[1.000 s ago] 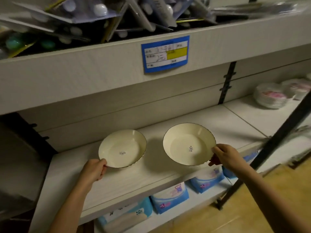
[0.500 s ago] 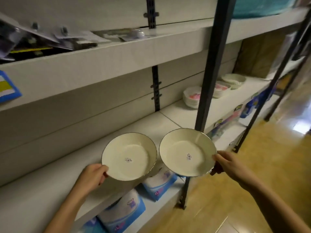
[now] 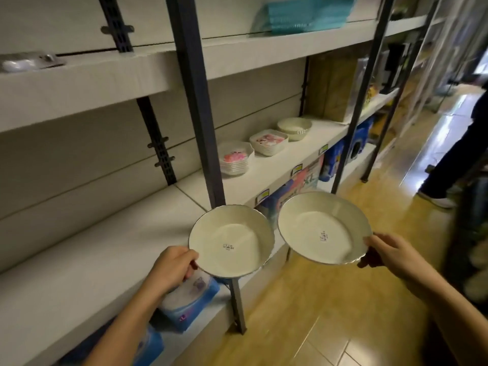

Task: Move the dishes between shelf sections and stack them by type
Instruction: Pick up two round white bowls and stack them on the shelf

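Shelving unit (image 3: pixel 195 101): dark metal uprights with pale boards. The middle shelf (image 3: pixel 92 254) runs from 8 o'clock up toward 2 o'clock.

Standing stock, toward 1 o'clock on that shelf, well apart from the hands: a stack of pink-patterned plates (image 3: pixel 235 161), a stack of square dishes (image 3: pixel 269 141) and a stack of round bowls (image 3: pixel 294 128).

Items in hand: two matching cream plates with fluted rims, both in the air and roughly level. The left plate (image 3: pixel 232 240) is at 6 o'clock, over the shelf's front edge. The right plate (image 3: pixel 323 228) is at 4 o'clock, over the floor. Their rims are close; whether they touch cannot be told.

Left hand (image 3: pixel 171 268): grips its plate's rim at 8 o'clock, thumb on top, fingers curled beneath.

Right hand (image 3: pixel 390 252): pinches its plate's rim at 4 o'clock in like manner.

Assessment: the plates look rigid, glazed and probably slick, of moderate weight, and liable to chip at the fluted rim. A one-sided rim hold leaves the far edge unsupported. Keep the fingers spread well underneath and lower each plate flat.
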Tool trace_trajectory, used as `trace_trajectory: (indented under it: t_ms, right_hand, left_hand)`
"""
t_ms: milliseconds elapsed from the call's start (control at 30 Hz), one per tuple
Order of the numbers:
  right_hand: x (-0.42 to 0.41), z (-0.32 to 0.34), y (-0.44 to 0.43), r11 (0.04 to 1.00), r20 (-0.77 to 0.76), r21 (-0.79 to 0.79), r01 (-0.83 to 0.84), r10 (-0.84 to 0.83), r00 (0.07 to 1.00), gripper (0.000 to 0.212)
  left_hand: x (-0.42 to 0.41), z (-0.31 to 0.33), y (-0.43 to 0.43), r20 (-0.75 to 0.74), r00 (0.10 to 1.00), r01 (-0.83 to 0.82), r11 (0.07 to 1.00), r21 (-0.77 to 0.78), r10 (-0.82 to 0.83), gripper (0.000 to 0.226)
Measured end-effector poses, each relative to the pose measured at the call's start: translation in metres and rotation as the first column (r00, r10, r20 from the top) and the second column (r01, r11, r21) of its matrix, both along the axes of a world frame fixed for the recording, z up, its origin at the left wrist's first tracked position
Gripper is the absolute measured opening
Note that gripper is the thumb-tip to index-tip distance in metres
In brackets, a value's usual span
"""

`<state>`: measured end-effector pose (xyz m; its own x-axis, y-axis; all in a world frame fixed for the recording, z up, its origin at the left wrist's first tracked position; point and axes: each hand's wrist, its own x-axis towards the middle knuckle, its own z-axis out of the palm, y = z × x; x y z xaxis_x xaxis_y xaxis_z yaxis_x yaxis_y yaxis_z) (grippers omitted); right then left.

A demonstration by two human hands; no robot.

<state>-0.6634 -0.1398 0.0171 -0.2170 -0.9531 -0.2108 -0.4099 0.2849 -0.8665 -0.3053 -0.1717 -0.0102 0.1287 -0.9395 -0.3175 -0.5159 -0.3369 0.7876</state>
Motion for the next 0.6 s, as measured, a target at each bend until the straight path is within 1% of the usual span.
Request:
trace_trajectory:
  t_ms: [67,133,233,367,500,600]
  right_hand:
    - [-0.022,-0.005,-0.002,0.999,-0.001,0.017,0.044,-0.044,0.999,0.034]
    - [-0.048,-0.010,-0.008,0.997,-0.010,0.032,0.074,-0.074,0.997,0.034]
    - [-0.081,-0.011,-0.015,0.991,-0.032,0.019,0.131,-0.130,0.991,0.032]
    - [-0.111,-0.013,-0.030,0.980,0.013,-0.008,0.201,-0.200,0.980,0.032]
    - [-0.133,-0.014,-0.069,0.973,0.045,-0.004,0.231,-0.230,0.972,0.033]
    - [-0.147,-0.013,-0.114,0.972,0.045,-0.004,0.236,-0.236,0.971,0.031]
  left_hand:
    - [-0.028,-0.001,-0.008,-0.007,0.999,0.041,0.999,0.001,-0.041,0.029]
    - [-0.055,-0.002,-0.024,-0.024,0.998,0.060,0.998,-0.002,-0.060,0.030]
    - [-0.088,0.000,-0.053,-0.007,0.998,0.055,0.998,-0.002,-0.055,0.033]
    - [-0.123,-0.004,-0.093,0.001,0.997,0.083,0.996,-0.025,-0.083,0.033]
    - [-0.149,-0.005,-0.143,0.036,0.997,0.071,0.995,-0.077,-0.068,0.036]
    - [-0.164,-0.006,-0.185,0.053,0.996,0.076,0.992,-0.105,-0.070,0.034]
